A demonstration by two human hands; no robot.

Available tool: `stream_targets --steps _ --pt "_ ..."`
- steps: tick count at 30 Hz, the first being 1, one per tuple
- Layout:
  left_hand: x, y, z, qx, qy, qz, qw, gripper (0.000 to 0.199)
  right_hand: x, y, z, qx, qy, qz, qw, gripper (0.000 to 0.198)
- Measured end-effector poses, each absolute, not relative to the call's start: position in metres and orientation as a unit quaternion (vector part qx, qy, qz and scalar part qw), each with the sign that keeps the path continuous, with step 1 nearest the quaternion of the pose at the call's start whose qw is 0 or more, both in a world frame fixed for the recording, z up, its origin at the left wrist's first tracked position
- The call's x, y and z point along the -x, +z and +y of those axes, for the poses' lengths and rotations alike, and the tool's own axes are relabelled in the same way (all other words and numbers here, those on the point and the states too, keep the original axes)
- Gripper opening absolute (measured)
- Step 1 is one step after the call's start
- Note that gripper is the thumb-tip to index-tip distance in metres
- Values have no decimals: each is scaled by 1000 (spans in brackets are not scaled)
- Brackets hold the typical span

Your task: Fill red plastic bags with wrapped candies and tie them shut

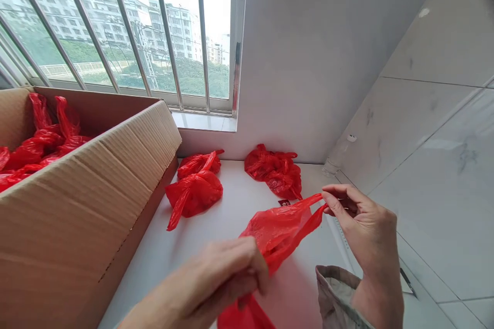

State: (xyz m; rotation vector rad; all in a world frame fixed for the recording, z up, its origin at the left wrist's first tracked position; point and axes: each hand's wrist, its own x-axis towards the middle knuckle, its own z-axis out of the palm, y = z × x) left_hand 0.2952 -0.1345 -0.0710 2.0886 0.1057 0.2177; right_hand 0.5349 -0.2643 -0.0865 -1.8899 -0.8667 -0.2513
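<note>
A red plastic bag [278, 231] is stretched between my two hands above the white tabletop [231, 185]. My right hand [358, 216] pinches the bag's handle loop between thumb and fingertips, at the right. Lower and nearer the camera, my left hand [231, 277] is curled around the other side of the bag, slightly blurred. Part of the bag hangs below the left hand, and the left fingertips are partly hidden. Whether anything is inside this bag, I cannot tell.
An open cardboard box [88, 200] on the left holds several red bags [42, 139]. Knotted red bags [198, 190] lie beside it, and more red bags [274, 167] rest against the wall. A small dark label [284, 203] lies near them. Behind is a barred window [127, 36].
</note>
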Motion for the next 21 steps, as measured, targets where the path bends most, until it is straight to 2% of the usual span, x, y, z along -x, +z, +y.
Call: stream_targets --steps 3,5,9,12,16,18,19,21 --pt "-306 -63 -128 -714 281 161 621 23 -527 -83 -264 776 -138 -404 464 12" --pt "-310 -68 -125 -640 335 189 665 16 -519 -81 -263 776 -183 -424 431 15" --pt "-313 -74 -125 -639 372 183 648 10 -494 -78 -255 736 -244 -469 424 30" --pt "-316 -74 -129 -675 364 157 622 12 -469 -78 -246 672 -142 -559 465 37" --pt "-315 -79 -133 -707 346 180 589 15 -447 -77 -237 625 89 -607 483 15" --pt "-311 -84 -134 -739 319 180 565 21 -443 -76 -237 605 177 -573 524 18" --pt "-309 -87 -134 -761 301 172 549 29 -442 -75 -238 591 208 -541 561 17" --pt "-308 -93 -135 -807 264 162 504 64 -440 -73 -240 555 250 -457 649 15"
